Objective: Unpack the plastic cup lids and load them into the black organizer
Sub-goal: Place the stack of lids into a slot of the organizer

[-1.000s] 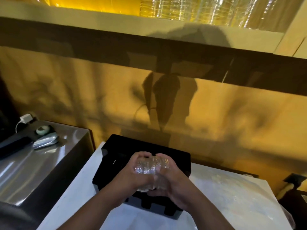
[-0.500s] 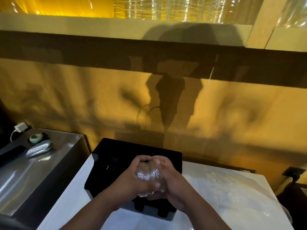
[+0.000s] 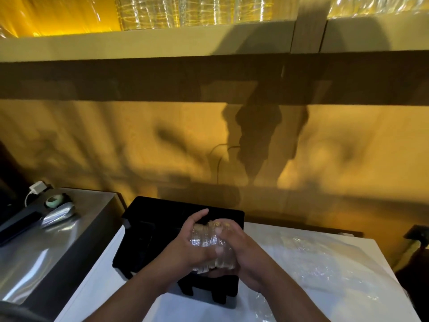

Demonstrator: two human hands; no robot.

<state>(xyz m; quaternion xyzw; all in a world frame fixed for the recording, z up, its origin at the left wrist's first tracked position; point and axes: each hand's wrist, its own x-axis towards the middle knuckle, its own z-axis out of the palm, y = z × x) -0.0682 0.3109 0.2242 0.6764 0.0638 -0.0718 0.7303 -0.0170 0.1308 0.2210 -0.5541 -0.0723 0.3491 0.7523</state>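
Observation:
A stack of clear plastic cup lids [image 3: 209, 245] lies sideways between my two hands, just above the black organizer [image 3: 148, 231]. My left hand [image 3: 188, 249] grips the stack's left end, thumb across the front. My right hand [image 3: 241, 252] cups the right end, fingers curled over the top. The organizer stands on the white table [image 3: 97, 282], with its front slots below my hands. What lies in its compartments is too dark to make out.
Crumpled clear plastic wrap [image 3: 308, 256] lies on the table to the right. A steel counter [image 3: 30, 249] at the left holds a silver pouch [image 3: 58, 216], a tape roll [image 3: 54, 202] and a white charger [image 3: 37, 187]. A yellow wall rises behind, under a shelf of wrapped clear cups [image 3: 185, 10].
My hands with the lid stack have stayed over the organizer's front. My left thumb has shifted on the stack. The camera has tilted slightly.

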